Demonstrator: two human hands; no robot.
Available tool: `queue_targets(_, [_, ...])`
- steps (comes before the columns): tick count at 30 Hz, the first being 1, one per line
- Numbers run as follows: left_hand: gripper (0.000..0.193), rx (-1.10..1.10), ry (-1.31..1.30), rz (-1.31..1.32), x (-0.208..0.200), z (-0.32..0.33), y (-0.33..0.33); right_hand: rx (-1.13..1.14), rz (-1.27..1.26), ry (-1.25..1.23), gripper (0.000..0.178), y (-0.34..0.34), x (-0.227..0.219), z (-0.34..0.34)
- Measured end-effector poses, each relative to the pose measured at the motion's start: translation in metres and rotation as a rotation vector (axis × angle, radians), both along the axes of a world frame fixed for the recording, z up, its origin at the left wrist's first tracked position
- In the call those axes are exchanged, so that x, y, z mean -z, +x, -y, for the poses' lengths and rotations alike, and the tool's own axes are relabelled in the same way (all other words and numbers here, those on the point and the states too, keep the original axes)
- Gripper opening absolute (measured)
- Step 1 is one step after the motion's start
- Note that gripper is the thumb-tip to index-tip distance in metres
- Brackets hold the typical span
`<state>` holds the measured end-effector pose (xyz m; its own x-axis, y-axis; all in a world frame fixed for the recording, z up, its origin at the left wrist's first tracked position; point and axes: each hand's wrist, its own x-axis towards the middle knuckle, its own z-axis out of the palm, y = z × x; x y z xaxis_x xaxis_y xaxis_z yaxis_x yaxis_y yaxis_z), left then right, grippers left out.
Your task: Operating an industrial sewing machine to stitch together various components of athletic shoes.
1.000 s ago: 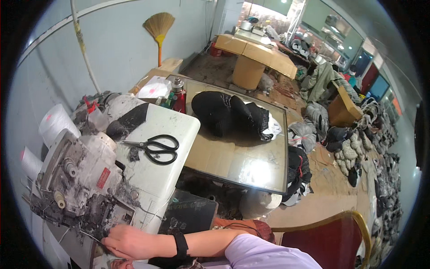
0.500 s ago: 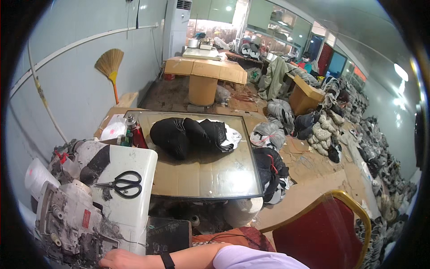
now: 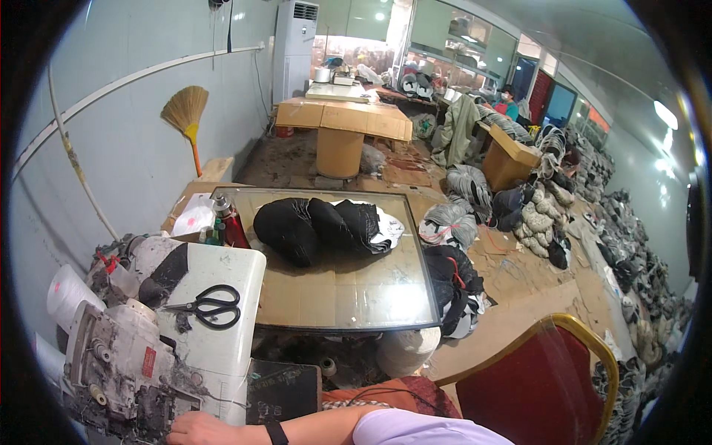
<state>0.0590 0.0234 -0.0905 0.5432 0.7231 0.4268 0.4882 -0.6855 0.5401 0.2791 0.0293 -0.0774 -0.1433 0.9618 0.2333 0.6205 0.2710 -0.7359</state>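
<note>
My right hand [image 3: 197, 429] reaches in from the lower right, a dark band on its wrist, and rests at the front of a lint-covered sewing machine [image 3: 122, 356]. Its fingers are mostly hidden at the lower edge, so I cannot make out whether they hold anything. My left hand is out of view. Beside the machine, black-handled scissors [image 3: 215, 306] lie on the white machine table [image 3: 241, 271]. White thread cones [image 3: 74, 297] stand on the machine's far left.
A glass-topped table [image 3: 334, 300] bears black knitted bundles [image 3: 285, 231]; a red spray bottle [image 3: 231, 222] stands near its left corner. A red chair [image 3: 526, 386] is at right. Bundled knit pieces [image 3: 538, 215] pile along the floor. A broom [image 3: 187, 111] leans on the wall. A person [image 3: 508, 104] sits far back.
The whole view has shifted slightly right and down. My right hand stays at the machine; nothing else has visibly moved.
</note>
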Motion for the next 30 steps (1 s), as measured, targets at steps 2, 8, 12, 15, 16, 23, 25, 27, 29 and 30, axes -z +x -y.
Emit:
queue_targets(2, [0.027,0.02,0.073,-0.033,0.002,-0.002,-0.002,0.043,0.022,0.112,0.041,-0.001,0.001,0.002])
queue_targets(8, [0.018,-0.014,-0.101,-0.1,-0.005,0.003,-0.01,0.162,-0.322,0.588,0.012,-0.018,0.019,0.0])
queue_targets(12, [0.006,0.05,-0.069,0.103,0.006,-0.005,-0.001,0.211,-0.266,0.635,0.024,0.005,0.001,0.023])
queue_targets(15, [0.003,0.06,-0.072,0.115,-0.001,-0.008,0.008,0.288,-0.152,0.457,0.022,0.004,-0.003,0.03])
queue_targets(16, [0.004,0.063,-0.094,0.152,0.002,-0.008,0.008,0.261,-0.136,0.492,0.026,0.005,-0.007,0.029])
queue_targets(23, [0.005,0.054,-0.09,0.108,-0.003,-0.006,0.004,0.183,-0.13,0.502,0.032,-0.006,-0.002,0.022])
queue_targets(25, [0.004,0.048,-0.099,0.099,-0.002,-0.005,0.004,0.19,-0.126,0.496,0.033,-0.007,-0.005,0.019])
queue_targets(27, [0.005,0.052,-0.091,0.11,-0.001,-0.006,0.004,0.178,-0.117,0.485,0.032,-0.009,-0.008,0.015])
queue_targets(29, [0.004,0.061,-0.083,0.111,-0.002,-0.008,0.007,0.178,-0.112,0.49,0.031,-0.014,-0.006,0.01])
queue_targets(30, [0.003,0.064,-0.068,0.113,-0.002,-0.009,0.008,0.171,-0.108,0.501,0.03,-0.018,-0.005,0.007])
